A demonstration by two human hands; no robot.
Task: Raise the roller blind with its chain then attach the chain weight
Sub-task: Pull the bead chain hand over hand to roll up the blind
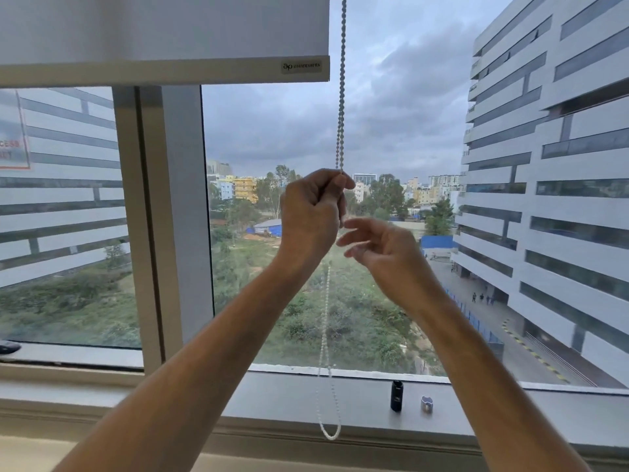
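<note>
The white roller blind hangs at the top left, its bottom bar about a fifth of the way down the window. A white bead chain drops beside the blind's right edge. My left hand is closed on the chain at mid-height. Below that hand the chain hangs slack and ends in a loop in front of the sill. My right hand is just right of the left, fingers spread and blurred, holding nothing. A black cylindrical chain weight stands upright on the sill.
A small whitish piece lies on the grey window sill right of the black weight. A vertical window frame post stands left of my arms. A dark object sits at the sill's far left.
</note>
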